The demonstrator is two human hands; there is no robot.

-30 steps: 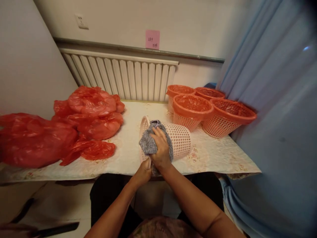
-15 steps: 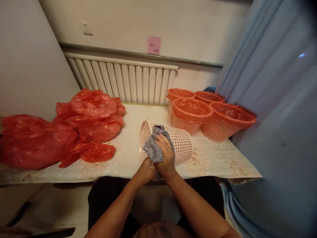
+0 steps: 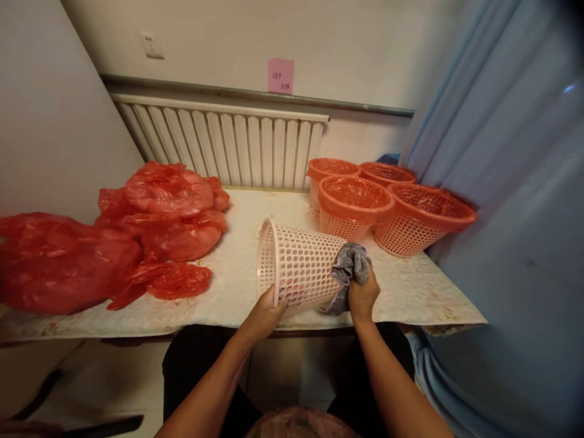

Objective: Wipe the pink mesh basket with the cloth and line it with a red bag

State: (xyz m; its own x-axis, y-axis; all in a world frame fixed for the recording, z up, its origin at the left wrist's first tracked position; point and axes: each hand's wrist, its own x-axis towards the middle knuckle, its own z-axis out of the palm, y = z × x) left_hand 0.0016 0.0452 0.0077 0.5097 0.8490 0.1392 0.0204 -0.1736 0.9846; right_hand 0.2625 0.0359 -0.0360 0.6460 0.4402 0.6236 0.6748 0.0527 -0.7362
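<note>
A pale pink perforated plastic wastebasket (image 3: pixel 305 261) lies on its side on the table, its mouth facing left. My left hand (image 3: pixel 267 313) grips the near part of its rim, the thumb outside and the fingers partly hidden. At the basket's base end, my right hand (image 3: pixel 365 295) is closed on a grey cloth (image 3: pixel 349 267) with a purplish edge. The cloth presses against the bottom of the basket and hangs down along its near side.
Several similar baskets lined with red bags (image 3: pixel 356 198) stand at the back right. Red plastic bags (image 3: pixel 168 213) are heaped on the left of the table (image 3: pixel 237 243). A radiator (image 3: pixel 228 143) is behind, and a blue curtain (image 3: pixel 511 243) hangs at the right.
My right hand has carried the cloth rightwards from the basket's mouth end to its base. My left hand now holds the rim, where before it was by the cloth.
</note>
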